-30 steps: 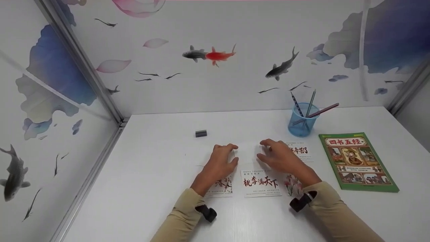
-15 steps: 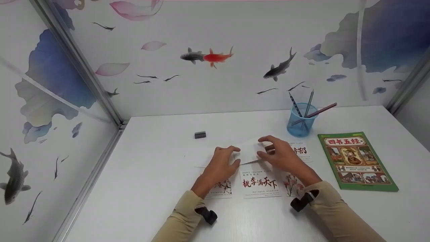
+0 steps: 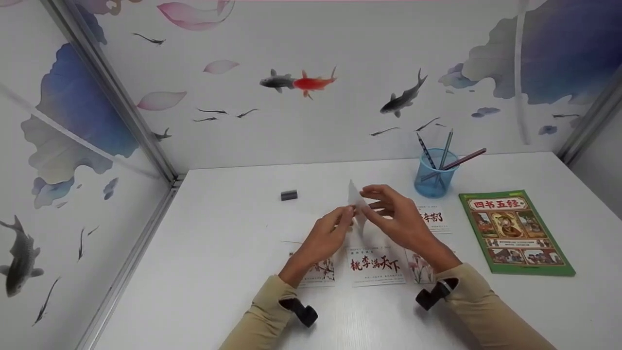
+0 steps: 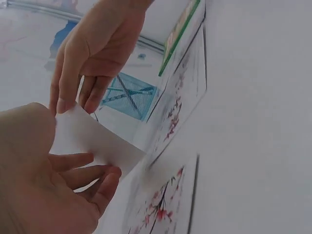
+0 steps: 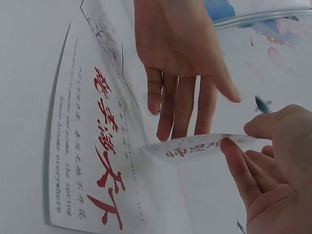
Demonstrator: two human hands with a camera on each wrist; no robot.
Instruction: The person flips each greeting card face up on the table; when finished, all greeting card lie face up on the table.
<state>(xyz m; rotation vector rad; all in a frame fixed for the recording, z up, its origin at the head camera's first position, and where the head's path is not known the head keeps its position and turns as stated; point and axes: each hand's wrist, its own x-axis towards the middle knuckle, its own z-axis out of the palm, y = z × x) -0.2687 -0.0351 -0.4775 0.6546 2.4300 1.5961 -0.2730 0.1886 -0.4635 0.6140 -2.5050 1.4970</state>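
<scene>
A small white printed card [image 3: 356,197] is raised on edge between the two hands. My right hand [image 3: 401,214] pinches it between thumb and fingers; red lettering shows on its face in the right wrist view. On the blank side, my left hand [image 3: 325,231] touches the card with its fingertips, the fingers fairly straight in the right wrist view, with the thumb [image 5: 226,87] spread apart. Under the hands lie a card with red characters [image 3: 376,265], a blossom-branch card [image 3: 323,272] partly hidden by the left wrist, and a pink-flower card [image 3: 420,267] beside the right wrist.
Another red-lettered card [image 3: 435,218] lies behind the right hand, partly covered. A green-edged book [image 3: 517,233] is at the right. A blue mesh cup [image 3: 435,180] with several pencils and a small grey block [image 3: 289,195] stand farther back, before the patterned wall [image 3: 218,141].
The card, low and nearly flat between the hands a second ago, has been lifted and tipped up on edge. Both hands have moved closer together, the right one taking a pinch on it.
</scene>
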